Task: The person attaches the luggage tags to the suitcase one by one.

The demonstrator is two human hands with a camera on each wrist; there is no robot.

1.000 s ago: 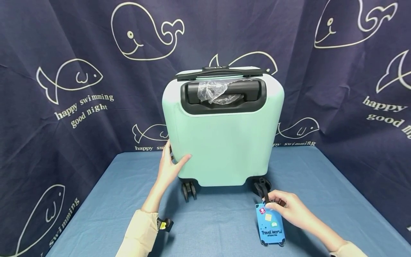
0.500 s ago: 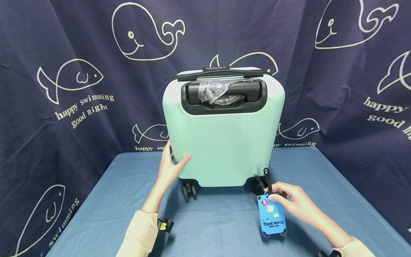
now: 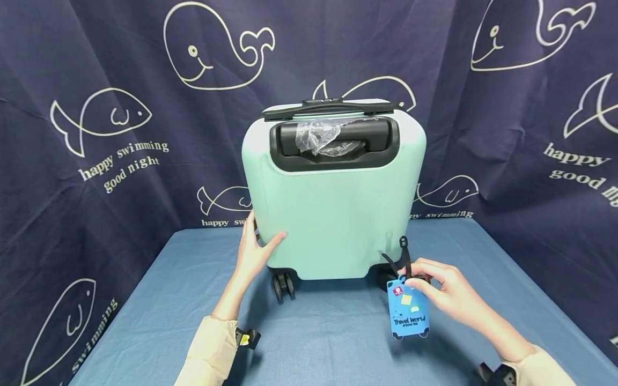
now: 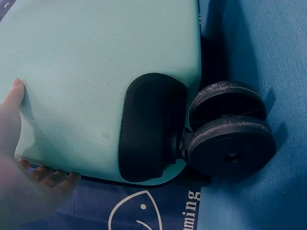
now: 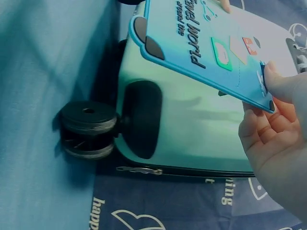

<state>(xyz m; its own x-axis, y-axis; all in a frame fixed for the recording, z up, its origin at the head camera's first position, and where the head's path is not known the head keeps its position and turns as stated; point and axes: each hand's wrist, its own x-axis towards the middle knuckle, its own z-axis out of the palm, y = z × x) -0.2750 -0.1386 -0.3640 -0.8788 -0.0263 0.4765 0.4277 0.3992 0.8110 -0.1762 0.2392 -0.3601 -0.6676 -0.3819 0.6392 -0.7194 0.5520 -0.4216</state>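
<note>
A mint-green suitcase stands upright on its wheels. At its lower left edge my left hand grips it, thumb on the broad face and fingers round the side; the left wrist view shows those fingertips curled at the edge, near a double caster wheel. My right hand pinches a blue luggage tag at its top, thumb in front. The tag, lettered "Travel World", hangs before the suitcase's lower right corner. Its black strap sticks up unfastened, with a small buckle at its end.
On top of the suitcase is a black carry handle. A pull handle, partly wrapped in clear plastic, sits in its recess. Blue cloth covers the table; navy curtains with whale and fish drawings stand behind.
My right hand has raised the luggage tag, and its strap now stands up more, the two ends spread apart. The left hand and the suitcase stay in place.
</note>
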